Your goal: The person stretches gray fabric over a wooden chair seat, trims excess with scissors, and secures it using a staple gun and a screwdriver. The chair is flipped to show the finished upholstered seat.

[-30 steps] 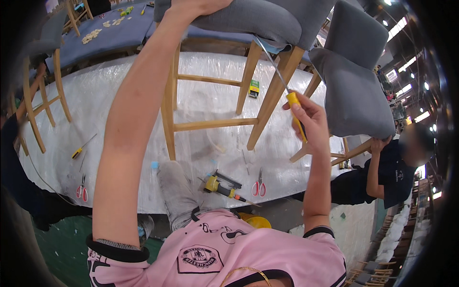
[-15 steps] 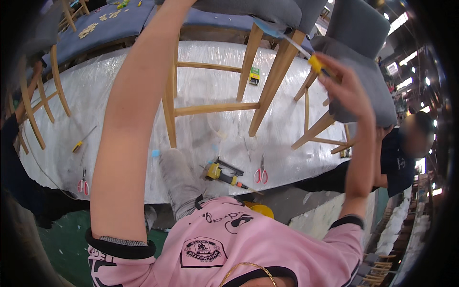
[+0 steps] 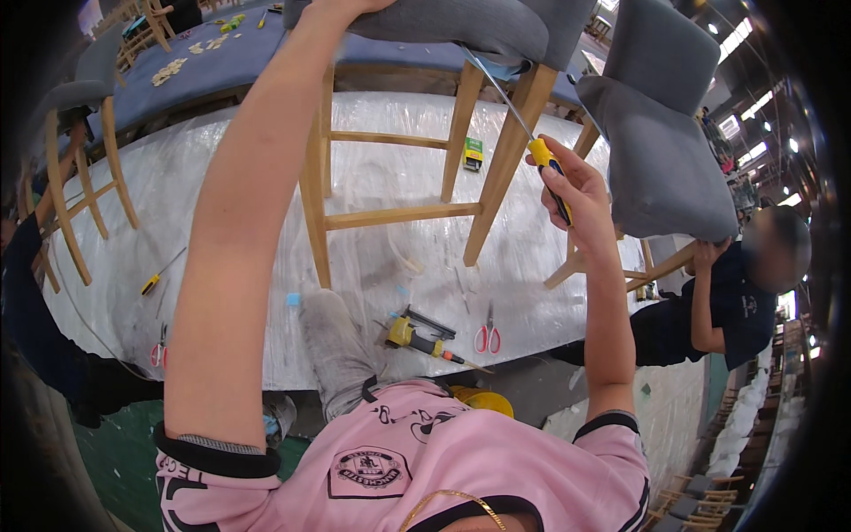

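The right hand [image 3: 581, 191] is clenching a screwdriver [image 3: 548, 173] with a yellow-and-black handle, its long shaft angling up to the underside of the grey seat [image 3: 461, 22] beside a wooden leg [image 3: 501, 168]. The left hand [image 3: 341, 7] is gripping that seat's edge, fingers mostly out of view. On the plastic-wrapped table [image 3: 222, 177] are lying red scissors [image 3: 486, 337], a yellow tool [image 3: 412, 335] and a small green-and-yellow box [image 3: 472, 153].

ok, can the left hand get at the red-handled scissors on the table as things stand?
Probably not now: the left hand grips the chair seat overhead, and the scissors lie far below, nearer the right hand.
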